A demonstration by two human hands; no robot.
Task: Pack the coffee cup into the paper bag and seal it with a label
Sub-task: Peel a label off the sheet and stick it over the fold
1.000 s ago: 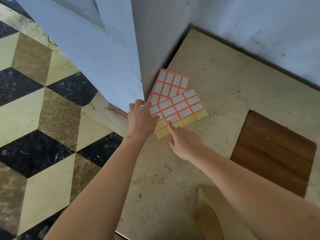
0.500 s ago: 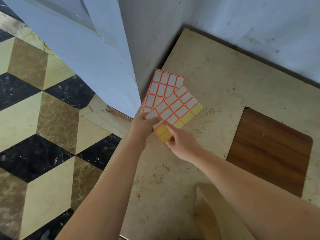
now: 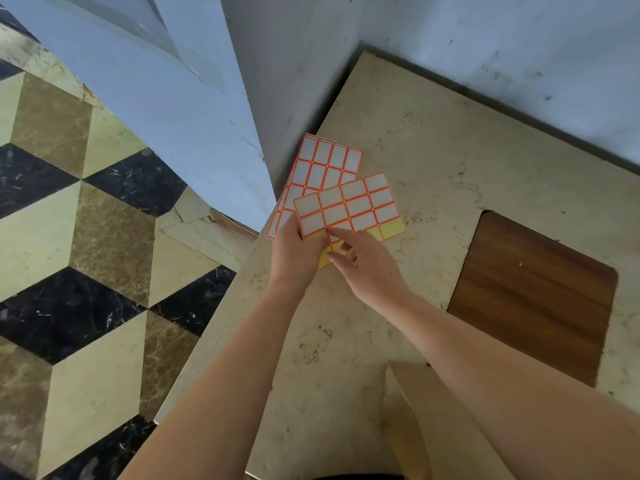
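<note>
Orange-bordered label sheets, two of them, fanned at frame centre over the beige stone surface (image 3: 433, 161). Left hand (image 3: 294, 254) pinches the lower left corner of the top sheet (image 3: 349, 206), fingers clenched on it; whether it also holds the back sheet (image 3: 323, 161) can't be told. Right hand (image 3: 367, 268) sits just right of the left, index fingertip (image 3: 330, 232) pressing a label at the sheet's lower edge, other fingers loosely curled, grasping nothing yet. Bottom row shows bare yellow backing, so some labels are already off.

Key relation: the target label lies directly under the right fingertip, at the sheet's near edge. Top sheet's long axis runs lower left to upper right, away from the left-hand pinch. Right hand is nearer for the peel; left only braces.

Paper bag (image 3: 412, 410) is at bottom of frame, right of centre, partly behind the right forearm, well apart from the sheets. Cup not visible; likely inside, can't confirm. Step judged: peeling a label; sealing not yet done. Brown wood panel (image 3: 533, 296) right of frame, unused.
</note>
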